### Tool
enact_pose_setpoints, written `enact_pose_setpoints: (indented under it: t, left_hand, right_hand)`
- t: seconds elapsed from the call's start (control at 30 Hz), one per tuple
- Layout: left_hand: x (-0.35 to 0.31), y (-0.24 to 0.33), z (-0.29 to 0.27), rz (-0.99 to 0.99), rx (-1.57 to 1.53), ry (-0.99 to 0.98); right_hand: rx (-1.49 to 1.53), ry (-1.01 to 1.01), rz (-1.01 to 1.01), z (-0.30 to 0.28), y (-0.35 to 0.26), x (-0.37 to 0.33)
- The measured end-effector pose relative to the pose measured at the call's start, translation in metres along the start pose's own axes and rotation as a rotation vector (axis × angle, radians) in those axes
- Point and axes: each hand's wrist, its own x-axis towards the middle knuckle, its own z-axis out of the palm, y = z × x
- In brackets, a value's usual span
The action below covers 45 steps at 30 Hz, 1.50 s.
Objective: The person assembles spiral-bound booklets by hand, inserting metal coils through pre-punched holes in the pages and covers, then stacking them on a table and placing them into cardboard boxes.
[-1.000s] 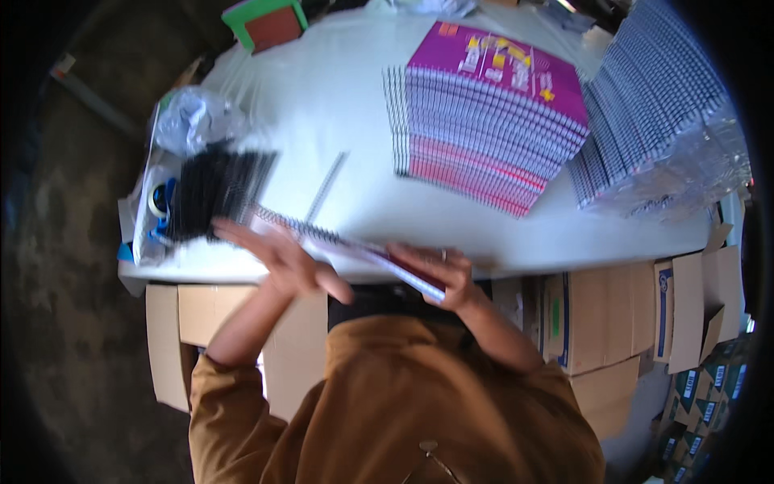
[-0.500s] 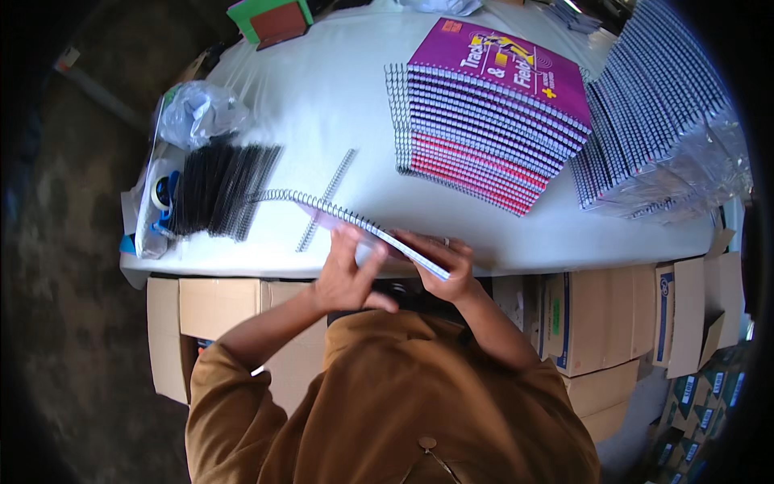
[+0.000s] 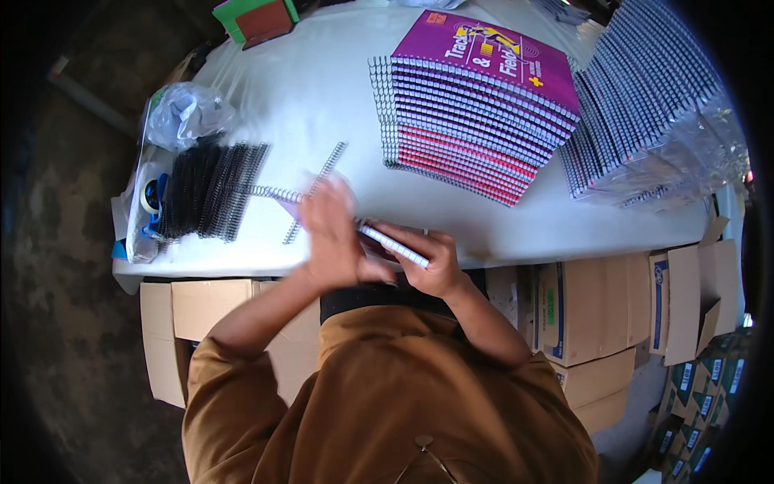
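A book (image 3: 397, 246) is tilted edge-up over the near table edge, gripped at its right end by my right hand (image 3: 435, 262). Out of the book's left end sticks a dark spiral binding coil (image 3: 276, 194). My left hand (image 3: 330, 238), blurred, is raised at the book's spine with its fingers stretched out and thumb apart. It hides the middle of the coil and part of the book, and whether it touches them I cannot tell. Behind that hand, a loose spiral coil (image 3: 335, 157) lies slanting on the white tabletop (image 3: 314, 97).
Many black coils (image 3: 211, 189) lie bunched at the left, by a crumpled plastic bag (image 3: 189, 113) and a tape roll (image 3: 150, 196). Purple-covered spiral books (image 3: 484, 129) are stacked beyond my right hand. A taller stack (image 3: 645, 97) stands farther right. Cardboard boxes (image 3: 601, 310) sit below the table edge.
My left hand has risen and moved farther along the spine, away from me, now covering the coil's middle. My right hand still grips the book, and the whole view has shifted slightly.
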Motion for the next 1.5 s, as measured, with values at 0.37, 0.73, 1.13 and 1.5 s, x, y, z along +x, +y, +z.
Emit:
enact_pose_setpoints:
  t: [0.37,0.73,1.13,1.5]
  left_hand:
    - [-0.027,0.013,-0.011,0.127,-0.163,-0.161]
    - [-0.007,0.031,-0.019,0.420,-0.056,-0.033]
    - [0.078,0.041,-0.045,0.089,-0.115,-0.284]
    - [0.114,0.032,-0.074,0.112,-0.252,-0.294]
  right_hand:
    - [0.051,0.063,-0.030,0.013,0.010,0.000]
    - [-0.051,0.030,-0.036,0.010,0.002,0.013]
    - [0.071,-0.015,0.180,0.008,0.018,-0.003]
    - [0.270,-0.104,0.262,0.008,-0.014,0.016]
